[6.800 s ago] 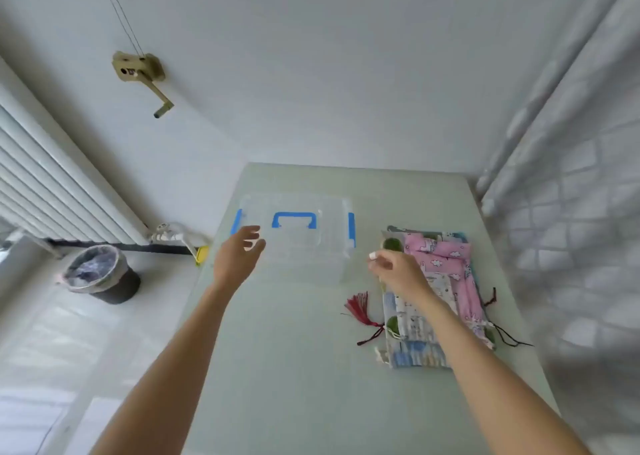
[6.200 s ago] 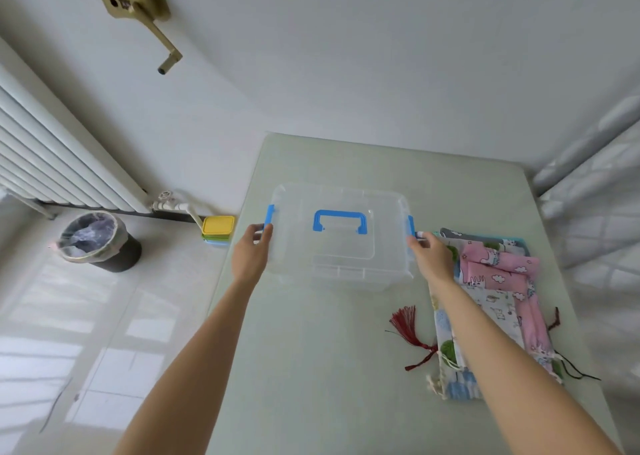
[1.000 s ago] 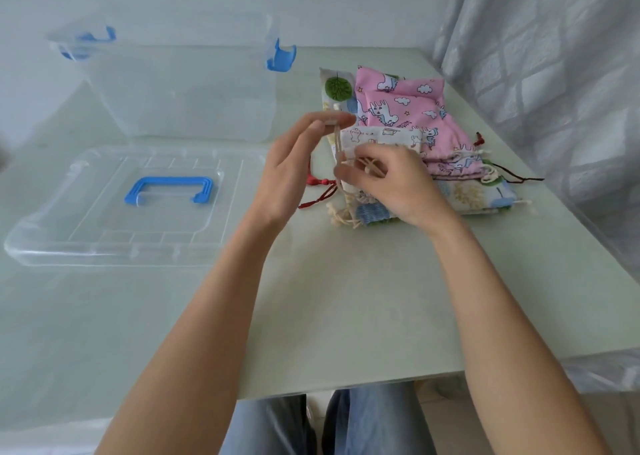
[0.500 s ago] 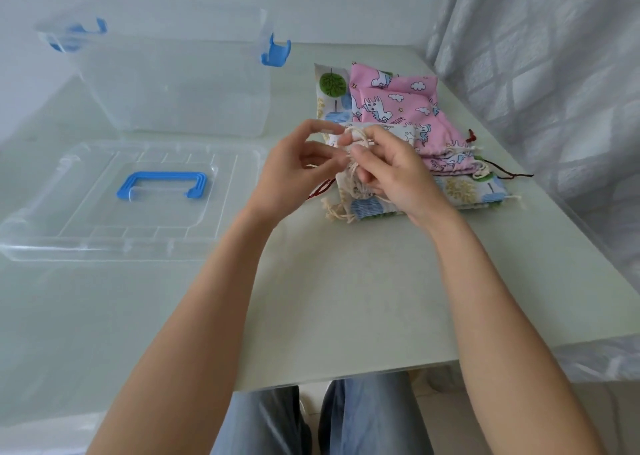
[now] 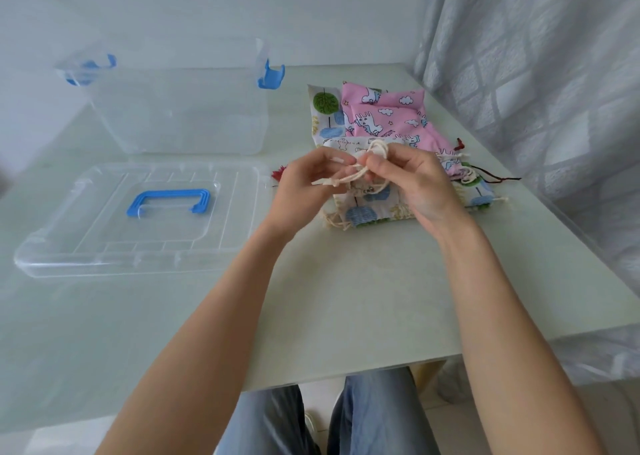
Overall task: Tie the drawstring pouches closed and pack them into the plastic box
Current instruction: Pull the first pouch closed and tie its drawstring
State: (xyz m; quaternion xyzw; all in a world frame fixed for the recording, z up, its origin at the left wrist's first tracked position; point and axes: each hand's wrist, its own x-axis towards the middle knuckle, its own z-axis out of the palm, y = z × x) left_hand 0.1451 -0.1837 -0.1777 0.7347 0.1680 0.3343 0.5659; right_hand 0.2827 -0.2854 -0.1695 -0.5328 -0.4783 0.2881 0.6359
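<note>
Pinching the cream string, my left hand and right hand worked above the pile of pouches. The open plastic box stood to the left, its lid flat in front.

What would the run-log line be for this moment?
step: tying pouch cord | left hand: pinches cream cord | right hand: holds cord loop | plastic box: open, lid beside

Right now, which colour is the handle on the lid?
Blue; the handle on the clear lid shows best in the head view.
</note>
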